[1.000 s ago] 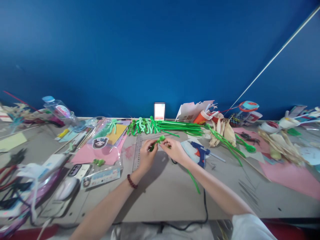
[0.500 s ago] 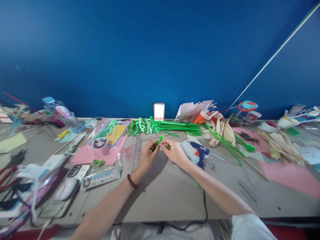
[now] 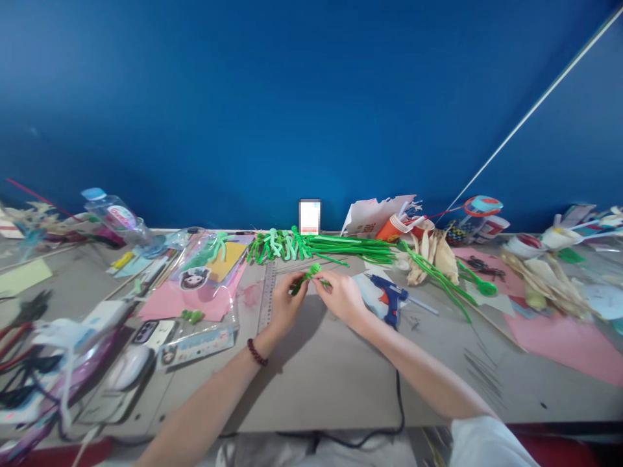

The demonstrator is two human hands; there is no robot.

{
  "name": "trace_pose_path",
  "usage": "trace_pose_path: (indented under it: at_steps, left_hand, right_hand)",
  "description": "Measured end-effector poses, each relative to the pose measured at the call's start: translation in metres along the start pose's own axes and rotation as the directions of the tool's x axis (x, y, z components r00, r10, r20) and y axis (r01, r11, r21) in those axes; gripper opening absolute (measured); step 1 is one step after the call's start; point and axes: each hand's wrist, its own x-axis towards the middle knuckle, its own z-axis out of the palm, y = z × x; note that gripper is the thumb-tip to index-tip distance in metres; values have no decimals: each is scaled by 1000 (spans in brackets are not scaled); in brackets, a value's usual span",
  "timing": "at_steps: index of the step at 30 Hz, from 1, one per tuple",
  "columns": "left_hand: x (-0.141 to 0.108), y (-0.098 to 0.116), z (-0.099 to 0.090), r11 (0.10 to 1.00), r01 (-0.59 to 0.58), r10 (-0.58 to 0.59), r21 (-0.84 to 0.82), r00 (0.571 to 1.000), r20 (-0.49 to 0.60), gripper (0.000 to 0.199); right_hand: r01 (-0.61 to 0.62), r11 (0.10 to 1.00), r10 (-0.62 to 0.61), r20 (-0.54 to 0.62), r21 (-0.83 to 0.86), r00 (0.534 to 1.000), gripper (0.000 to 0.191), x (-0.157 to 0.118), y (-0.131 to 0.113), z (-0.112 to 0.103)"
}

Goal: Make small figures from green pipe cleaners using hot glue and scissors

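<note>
Between my fingers, over the middle of the table, is a small green pipe-cleaner piece with a rounded, coiled top. My left hand is closed on it from the left, a beaded bracelet at the wrist. From the right, my right hand pinches it with thumb and fingertips. Its lower part is mostly hidden by the fingers. Just beyond lies a row of green pipe-cleaner stems, with bent, branching pieces at their left end.
A blue glue gun lies right of my right hand, its cable running to the front edge. Left are a clear ruler, a plastic bag over pink paper and a mouse. A phone stands against the blue wall.
Both hands stay nearly in place with the green piece, the fingers shifting slightly. A green tip seen below my right forearm earlier no longer shows.
</note>
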Motion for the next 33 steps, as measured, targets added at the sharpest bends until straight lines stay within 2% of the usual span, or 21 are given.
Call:
trace_pose_path:
  at_steps: [8, 17, 23, 33]
  left_hand:
    - [0, -9, 0, 997, 61, -60, -46, 998, 32, 19]
    - [1, 1, 2, 972, 166, -133, -167, 973, 191, 16]
    - [3, 0, 5, 850, 366, -313, -378, 929, 196, 16]
    - [3, 0, 7, 734, 504, -477, -455, 860, 183, 23]
  right_hand:
    - [13, 993, -12, 8, -116, 1000, 18, -1, -6, -4]
    - [26, 988, -26, 2, -149, 1000, 16, -1, -5, -3]
    - [23, 985, -21, 14, -169, 1000, 17, -1, -4, -1]
    - [44, 974, -39, 28, -221, 999, 18, -3, -4, 4]
